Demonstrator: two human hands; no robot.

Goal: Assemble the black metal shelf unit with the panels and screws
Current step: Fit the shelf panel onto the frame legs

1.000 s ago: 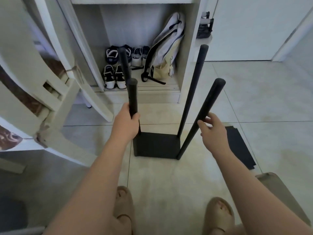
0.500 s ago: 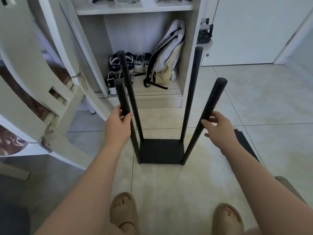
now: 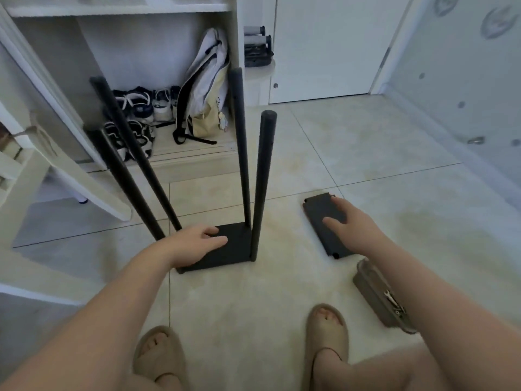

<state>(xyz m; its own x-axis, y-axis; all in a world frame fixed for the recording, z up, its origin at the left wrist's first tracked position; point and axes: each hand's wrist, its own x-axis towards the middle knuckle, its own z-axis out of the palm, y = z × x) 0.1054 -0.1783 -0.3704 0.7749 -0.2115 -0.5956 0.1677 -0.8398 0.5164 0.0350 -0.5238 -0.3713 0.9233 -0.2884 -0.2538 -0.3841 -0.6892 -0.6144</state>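
Centre of the frame: the black shelf unit stands on the pale tiled floor (image 3: 366,142), with its base panel (image 3: 236,246) lying flat. 4 poles rise from the panel's corners. The 2 left poles (image 3: 128,190) lean toward the upper left, and the 2 right poles (image 3: 262,187) stand closer to upright.

The left hand (image 3: 197,244) comes in from the lower left and lies flat on the base panel, fingers stretched out and gripping nothing.

Over at centre right, the right hand (image 3: 352,224) rests on a loose black panel (image 3: 317,218) that lies flat on the tiles, well apart from the unit. Its fingers are spread and relaxed across the top, not curled round it.

Just below that panel, at lower right, sits a small open container (image 3: 375,294) with metal hardware inside. The person's right forearm partly covers it.

2 feet in beige sandals (image 3: 328,331) are planted along the bottom edge.

Behind the unit, at upper centre, an open cupboard (image 3: 236,29) holds a pale backpack (image 3: 205,86) and rows of shoes (image 3: 141,108). A white door (image 3: 324,46) fills the upper right.
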